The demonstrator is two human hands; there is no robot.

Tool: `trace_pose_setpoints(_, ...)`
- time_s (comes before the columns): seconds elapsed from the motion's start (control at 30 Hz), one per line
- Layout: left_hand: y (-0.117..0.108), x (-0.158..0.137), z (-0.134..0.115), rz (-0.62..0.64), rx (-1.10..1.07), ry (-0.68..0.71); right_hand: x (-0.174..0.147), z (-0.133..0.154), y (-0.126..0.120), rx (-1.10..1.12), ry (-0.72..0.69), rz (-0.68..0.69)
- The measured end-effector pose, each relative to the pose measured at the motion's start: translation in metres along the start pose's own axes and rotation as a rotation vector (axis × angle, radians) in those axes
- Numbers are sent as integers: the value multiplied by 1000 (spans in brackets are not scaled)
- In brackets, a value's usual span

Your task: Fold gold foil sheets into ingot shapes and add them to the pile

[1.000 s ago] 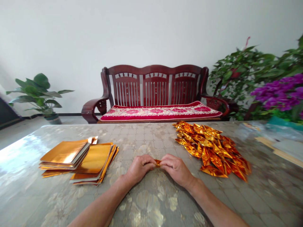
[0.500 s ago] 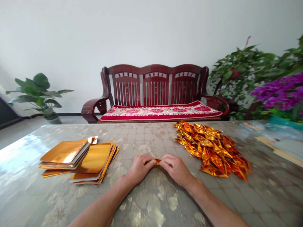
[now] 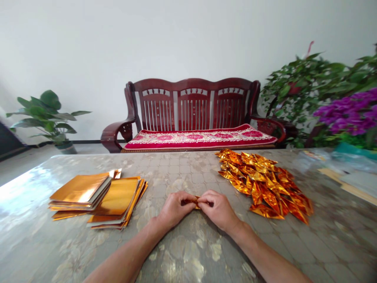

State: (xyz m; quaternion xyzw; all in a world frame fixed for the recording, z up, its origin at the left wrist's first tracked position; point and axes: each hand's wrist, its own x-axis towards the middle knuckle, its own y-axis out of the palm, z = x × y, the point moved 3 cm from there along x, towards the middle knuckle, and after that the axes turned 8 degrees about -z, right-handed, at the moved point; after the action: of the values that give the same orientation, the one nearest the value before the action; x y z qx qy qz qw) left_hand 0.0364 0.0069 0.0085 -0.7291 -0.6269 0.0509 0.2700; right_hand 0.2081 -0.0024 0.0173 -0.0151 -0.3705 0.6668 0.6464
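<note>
At the middle of the table, my left hand [image 3: 177, 207] and my right hand [image 3: 217, 208] meet, their thumbs and fingers pinching a small piece of folded gold foil paper [image 3: 198, 207] from both sides. Most of that piece is hidden behind the fingers. To the left lie stacks of flat gold foil sheets [image 3: 118, 200], some with grey undersides showing. A heap of folded gold foil ingots [image 3: 262, 182], pointed at both ends, spreads over the table to the right of my right hand.
A patterned cover lies over the table [image 3: 176, 251]. Plastic bags [image 3: 338, 161] and flat card pieces [image 3: 353, 184] rest at the far right. Beyond the table stand a dark red wooden bench [image 3: 193, 106], a potted plant [image 3: 50, 118] and purple flowers [image 3: 347, 112].
My thumbs and fingers have shifted slightly on the folded foil, with the fingertips drawn closer together. The stacks and the heap look the same.
</note>
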Motion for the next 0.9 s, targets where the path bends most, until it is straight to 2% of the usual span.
trace_pose_setpoints(0.37, 2, 0, 2, -6, -27, -47, 0, -4, 1, -10, 15, -4)
trace_pose_setpoints(0.5, 3, 2, 4, 40, -133, -70, 0, -1, -3, -6, 10, -8)
trace_pose_setpoints(0.7, 6, 3, 13, 21, -292, -132, 0, 0, -10, 101, -13, -24)
trace_pose_setpoints(0.9, 5, 2, 14, -55, -209, -98, 0, -6, -10, 59, -24, -42)
